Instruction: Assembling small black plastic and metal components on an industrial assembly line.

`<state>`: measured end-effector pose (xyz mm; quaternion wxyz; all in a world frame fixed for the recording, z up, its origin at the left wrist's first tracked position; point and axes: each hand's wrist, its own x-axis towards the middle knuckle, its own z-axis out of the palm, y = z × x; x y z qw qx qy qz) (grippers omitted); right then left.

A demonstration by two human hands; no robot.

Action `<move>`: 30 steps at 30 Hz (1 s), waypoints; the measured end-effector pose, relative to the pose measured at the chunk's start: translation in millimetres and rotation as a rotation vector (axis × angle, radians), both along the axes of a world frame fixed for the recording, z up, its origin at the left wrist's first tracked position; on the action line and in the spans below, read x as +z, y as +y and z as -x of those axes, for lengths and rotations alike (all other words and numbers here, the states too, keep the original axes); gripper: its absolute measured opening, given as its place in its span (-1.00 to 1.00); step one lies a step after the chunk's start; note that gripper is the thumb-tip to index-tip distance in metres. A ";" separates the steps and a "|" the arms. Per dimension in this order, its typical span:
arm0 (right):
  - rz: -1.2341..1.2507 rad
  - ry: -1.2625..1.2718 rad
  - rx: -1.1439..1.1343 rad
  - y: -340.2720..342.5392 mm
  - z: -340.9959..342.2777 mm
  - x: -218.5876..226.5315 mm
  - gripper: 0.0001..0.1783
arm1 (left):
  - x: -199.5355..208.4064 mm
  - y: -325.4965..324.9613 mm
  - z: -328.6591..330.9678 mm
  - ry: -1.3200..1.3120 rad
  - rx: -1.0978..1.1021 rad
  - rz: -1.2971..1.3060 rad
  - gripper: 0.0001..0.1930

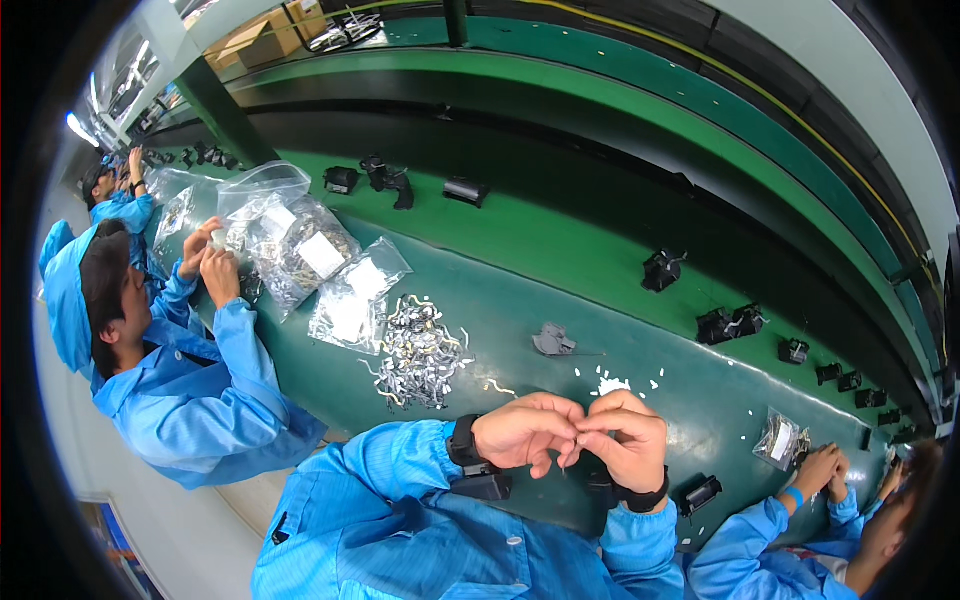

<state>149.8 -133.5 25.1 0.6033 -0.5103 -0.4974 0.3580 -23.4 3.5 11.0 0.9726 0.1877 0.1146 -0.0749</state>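
Blue smock (420,550), black wristbands (464,440), dark-green bench (500,310), white bits (613,385), grey part (553,340), brighter green conveyor (570,255), black housings (465,191)

On the bench (500,300), heaped parts (420,352) lie between bags (295,250) and seemingly loose pieces (612,386).

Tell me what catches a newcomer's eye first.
Likely the left hand and right hand, fingertips meeting at lower centre; anything pinched there is too small to tell. Then the heap of pale and dark pieces on the green table, left of them, with a bulging clear bag beyond.

There are one grey part (553,340), one mixed heap (418,350) and the wearer's two hands (525,430).
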 end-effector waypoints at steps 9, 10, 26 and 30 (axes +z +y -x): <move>-0.023 0.583 -0.495 -0.2 -13.3 -12.7 -0.86 | 9.7 26.5 -14.0 0.410 0.956 -2.004 -0.56; -0.006 0.591 -0.504 1.3 -10.2 -9.4 -0.85 | -6.6 30.4 -9.9 0.409 0.720 -1.986 -0.59; -0.065 0.612 -0.228 0.3 15.6 0.9 -0.88 | 4.4 6.9 -10.1 -0.292 0.670 -1.528 -0.36; -0.067 0.635 -0.120 -15.1 -10.5 6.8 -0.87 | 1.9 19.4 -7.8 -0.339 0.632 -1.489 -0.28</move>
